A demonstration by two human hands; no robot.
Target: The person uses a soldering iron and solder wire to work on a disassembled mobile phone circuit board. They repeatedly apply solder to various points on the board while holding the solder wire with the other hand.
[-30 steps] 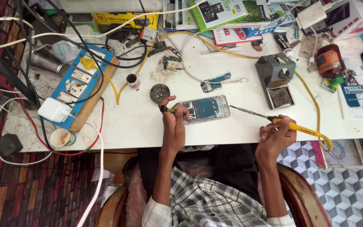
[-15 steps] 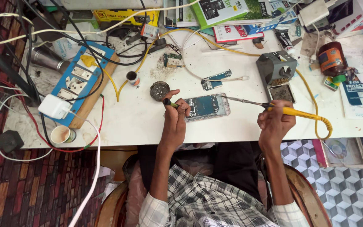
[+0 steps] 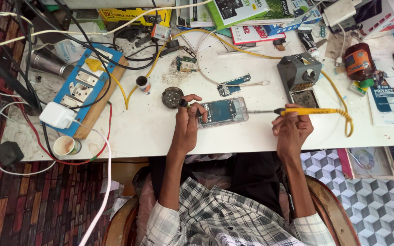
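Note:
An opened phone (image 3: 222,112) with its blue circuit board showing lies on the white table (image 3: 151,132) in front of me. My left hand (image 3: 188,123) rests at its left end, fingers closed on a small dark tool (image 3: 184,103). My right hand (image 3: 292,128) grips a yellow-handled soldering iron (image 3: 311,111); its thin metal tip points left, close to the phone's right edge. A coiled yellow cord (image 3: 345,120) runs from the handle.
A grey soldering stand (image 3: 298,73) sits behind the iron, a round tin (image 3: 172,97) left of my left hand. A blue socket board (image 3: 87,89), white charger (image 3: 58,115), paper cup (image 3: 65,146), loose cables, boxes and a brown jar (image 3: 359,59) crowd the table.
My right hand has lifted the soldering iron and swung it level, bringing its tip toward the phone's right edge. My left hand stays at the phone's left end.

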